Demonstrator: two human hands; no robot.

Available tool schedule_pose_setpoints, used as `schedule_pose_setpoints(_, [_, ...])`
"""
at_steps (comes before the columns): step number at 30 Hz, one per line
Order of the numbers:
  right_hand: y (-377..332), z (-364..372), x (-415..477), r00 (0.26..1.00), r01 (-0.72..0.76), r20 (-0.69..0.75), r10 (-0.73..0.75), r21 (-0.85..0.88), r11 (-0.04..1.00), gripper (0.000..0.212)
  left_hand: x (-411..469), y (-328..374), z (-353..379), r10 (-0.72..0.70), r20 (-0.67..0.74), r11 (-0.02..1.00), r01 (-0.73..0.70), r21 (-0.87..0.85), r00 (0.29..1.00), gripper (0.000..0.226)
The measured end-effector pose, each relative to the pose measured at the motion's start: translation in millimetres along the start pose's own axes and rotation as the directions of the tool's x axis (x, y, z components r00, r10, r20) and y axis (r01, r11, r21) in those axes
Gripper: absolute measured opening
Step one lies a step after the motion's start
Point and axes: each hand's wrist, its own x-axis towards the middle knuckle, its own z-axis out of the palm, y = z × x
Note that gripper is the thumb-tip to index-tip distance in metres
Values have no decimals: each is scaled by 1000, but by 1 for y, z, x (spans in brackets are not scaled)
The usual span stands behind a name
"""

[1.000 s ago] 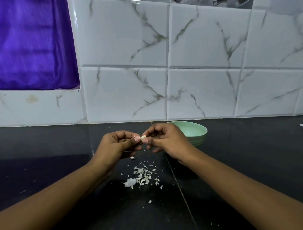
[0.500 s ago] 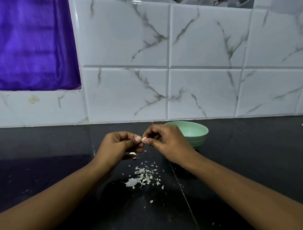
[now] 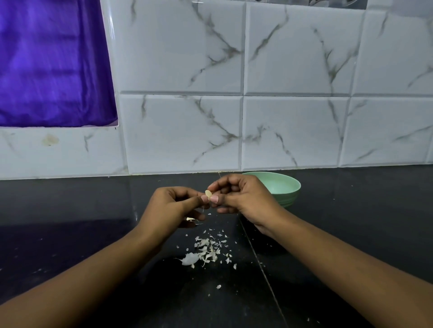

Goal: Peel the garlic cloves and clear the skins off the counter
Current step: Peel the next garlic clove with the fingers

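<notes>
We hardly moved: our left hand (image 3: 172,207) and right hand (image 3: 244,199) both pinched one garlic clove (image 3: 208,193) over one skin pile (image 3: 206,254), with one bowl (image 3: 287,188) by the counter (image 3: 356,224) back edge.

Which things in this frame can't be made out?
Garlic clove: head view, mostly covered by fingertips of left hand and right hand; remaining skin unclear.
Green bowl: head view, floor hidden by its near wall and the right hand.
Shiny items, top edge: cut off.
</notes>
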Motion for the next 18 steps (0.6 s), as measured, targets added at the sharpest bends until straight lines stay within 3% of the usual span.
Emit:
schedule_pose_setpoints(6, [0,2,-1,999,-35,40,31,99,995,19,0,2,0,-117,59,984,124,-132,991,9])
schedule_pose_setpoints(18, [-1,5,-3,1000,-9,27,10,-2,1000,22,0,2,3,-107,20,986,108,-126,994,19])
